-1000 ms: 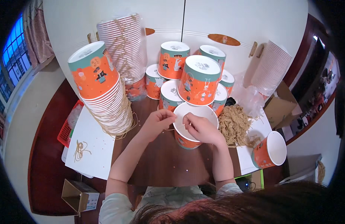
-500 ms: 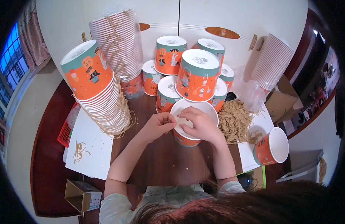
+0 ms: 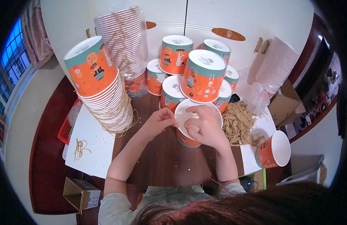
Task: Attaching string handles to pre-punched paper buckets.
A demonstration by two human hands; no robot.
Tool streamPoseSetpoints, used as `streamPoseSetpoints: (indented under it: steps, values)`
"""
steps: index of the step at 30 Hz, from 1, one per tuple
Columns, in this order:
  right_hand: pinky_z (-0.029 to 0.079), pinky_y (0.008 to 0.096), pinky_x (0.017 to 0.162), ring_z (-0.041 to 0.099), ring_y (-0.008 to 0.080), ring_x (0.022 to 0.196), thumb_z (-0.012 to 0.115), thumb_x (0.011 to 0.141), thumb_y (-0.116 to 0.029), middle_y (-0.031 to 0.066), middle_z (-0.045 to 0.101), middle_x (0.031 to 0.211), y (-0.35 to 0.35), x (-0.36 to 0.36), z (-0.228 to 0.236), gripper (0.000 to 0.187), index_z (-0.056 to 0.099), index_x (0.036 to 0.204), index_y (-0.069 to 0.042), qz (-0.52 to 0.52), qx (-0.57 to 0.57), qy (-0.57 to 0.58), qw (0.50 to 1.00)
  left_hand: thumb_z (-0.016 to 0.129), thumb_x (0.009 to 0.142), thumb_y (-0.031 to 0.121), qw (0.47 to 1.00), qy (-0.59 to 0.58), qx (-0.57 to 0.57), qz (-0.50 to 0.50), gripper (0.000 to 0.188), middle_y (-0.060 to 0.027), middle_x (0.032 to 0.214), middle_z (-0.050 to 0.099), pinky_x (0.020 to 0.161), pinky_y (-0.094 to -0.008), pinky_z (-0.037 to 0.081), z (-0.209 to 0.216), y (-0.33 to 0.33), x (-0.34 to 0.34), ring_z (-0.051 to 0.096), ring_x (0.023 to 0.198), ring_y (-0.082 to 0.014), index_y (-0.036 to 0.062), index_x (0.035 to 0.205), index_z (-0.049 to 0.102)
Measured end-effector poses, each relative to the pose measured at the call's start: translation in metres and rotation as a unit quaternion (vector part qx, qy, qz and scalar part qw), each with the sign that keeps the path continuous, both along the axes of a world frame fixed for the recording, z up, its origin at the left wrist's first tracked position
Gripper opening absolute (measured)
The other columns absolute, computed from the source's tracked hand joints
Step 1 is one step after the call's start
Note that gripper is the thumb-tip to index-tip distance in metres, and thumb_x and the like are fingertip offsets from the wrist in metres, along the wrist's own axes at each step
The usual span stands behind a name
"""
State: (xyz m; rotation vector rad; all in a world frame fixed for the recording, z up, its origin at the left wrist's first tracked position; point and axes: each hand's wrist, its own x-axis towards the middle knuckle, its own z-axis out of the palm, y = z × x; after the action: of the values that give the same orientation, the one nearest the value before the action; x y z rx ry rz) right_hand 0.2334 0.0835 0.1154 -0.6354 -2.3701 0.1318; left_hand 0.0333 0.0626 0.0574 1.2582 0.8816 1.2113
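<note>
While our left hand [image 3: 158, 123] has stayed beside the left part of the rim of the cup [image 3: 182, 112], our right hand [image 3: 208, 127] has opened from the curled pose of one second ago, and its fingers now reach over the mouth. The cup stands in nearly the same place, mouth up on the worktop [image 3: 162, 161], in front of the upturned cups [image 3: 202, 83], so we judge that the work continues on this cup. Our left thumb and forefinger are pinched together, but we cannot tell if some thin cord is between them. Our right fingers are bent and parted from the thumb, and we see nothing gripped there. The cord pile [image 3: 237, 123] lies just to the right of the cup.
</note>
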Motion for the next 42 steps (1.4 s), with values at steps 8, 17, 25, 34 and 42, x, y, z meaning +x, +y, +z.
streamPoseSetpoints:
  steps: [8, 17, 25, 34, 42]
  values:
    - [0.034, 0.0372, 0.084, 0.047, 0.0256, 0.096, 0.066, 0.067, -0.018, 0.0074, 0.051, 0.095, -0.006, -0.013, -0.008, 0.02, 0.057, 0.082, -0.009, 0.109, -0.031, -0.017, 0.993, 0.058, 0.078, 0.004, 0.992, 0.116, 0.048, 0.014, 0.009, -0.0012, 0.077, 0.058, 0.061, -0.0191, 0.043, 0.007, -0.006, 0.001, 0.054, 0.072, -0.0053, 0.0041, 0.082, 0.05]
    - [0.041, 0.0363, 0.077, 0.053, 0.0285, 0.088, 0.063, 0.072, -0.011, 0.0116, 0.055, 0.089, 0.006, -0.019, -0.022, 0.022, 0.05, 0.088, -0.004, 0.076, -0.155, 0.015, 0.985, 0.057, 0.079, 0.006, 0.996, 0.088, 0.022, 0.012, 0.013, -0.0004, 0.077, 0.056, 0.062, -0.0183, 0.04, 0.01, -0.01, 0.004, 0.052, 0.072, -0.0045, 0.0044, 0.087, 0.047]
    - [0.043, 0.0332, 0.068, 0.058, 0.0246, 0.069, 0.062, 0.069, -0.005, 0.0061, 0.057, 0.068, 0.007, -0.022, -0.025, 0.017, 0.049, 0.08, -0.006, 0.032, -0.132, 0.062, 0.989, 0.06, 0.077, 0.009, 0.991, 0.116, 0.028, 0.065, 0.014, -0.0004, 0.076, 0.057, 0.06, -0.0202, 0.041, 0.007, -0.007, 0.0, 0.052, 0.071, -0.0053, 0.0043, 0.083, 0.049]
    - [0.045, 0.0284, 0.057, 0.059, 0.0185, 0.063, 0.063, 0.069, -0.003, 0.0059, 0.057, 0.065, 0.016, -0.018, -0.032, 0.021, 0.047, 0.082, -0.004, 0.006, -0.194, 0.087, 0.977, 0.065, 0.069, 0.027, 0.899, 0.429, 0.073, 0.06, 0.02, -0.006, 0.067, 0.063, 0.058, -0.03, 0.047, 0.018, -0.022, 0.01, 0.061, 0.06, -0.018, 0.0079, 0.075, 0.064]
    - [0.046, 0.0303, 0.055, 0.059, 0.0212, 0.062, 0.062, 0.068, -0.003, 0.0079, 0.057, 0.065, 0.015, -0.018, -0.028, 0.021, 0.047, 0.083, -0.003, 0.014, -0.2, 0.093, 0.975, 0.059, 0.074, 0.031, 0.898, 0.418, 0.098, 0.091, 0.025, -0.0103, 0.063, 0.06, 0.056, -0.0331, 0.047, 0.01, -0.022, 0.011, 0.06, 0.057, -0.0247, 0.0055, 0.073, 0.064]
